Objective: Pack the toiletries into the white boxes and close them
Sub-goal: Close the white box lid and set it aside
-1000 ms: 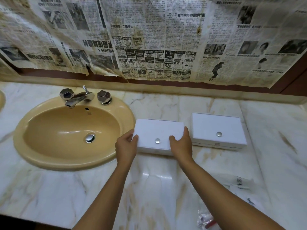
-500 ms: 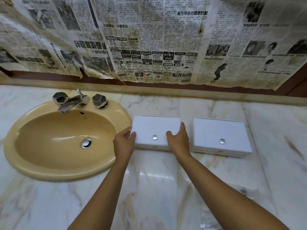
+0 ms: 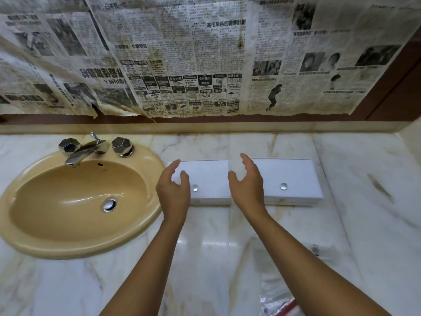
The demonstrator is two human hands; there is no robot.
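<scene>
**Both boxes shut, both hands free**

The left hand (image 3: 174, 192) and right hand (image 3: 247, 187) hover with fingers loosely spread, holding nothing, one at each end of the left white box (image 3: 208, 179). That box sits between the two palms, lid down, its small round knob (image 3: 195, 187) just off the left thumb. The right white box (image 3: 293, 179) lies immediately beyond the right hand, also closed, the two boxes nearly touching on the marble tabletop (image 3: 205, 258). To the outside of the left hand is the sink (image 3: 77, 201), its rim close to the left box's end.

Whether anything is inside the boxes can't be told with the lids down. Down by the right forearm, clear plastic packets (image 3: 280, 302) lie at the tabletop's near edge; if these are toiletries not yet packed, the job isn't finished, and they could be overlooked. A careless nudge from the left hand might slide the left box toward the basin, since the polished marble looks slippery. Reopening by the little knob could also shift the light box into its neighbour.
</scene>
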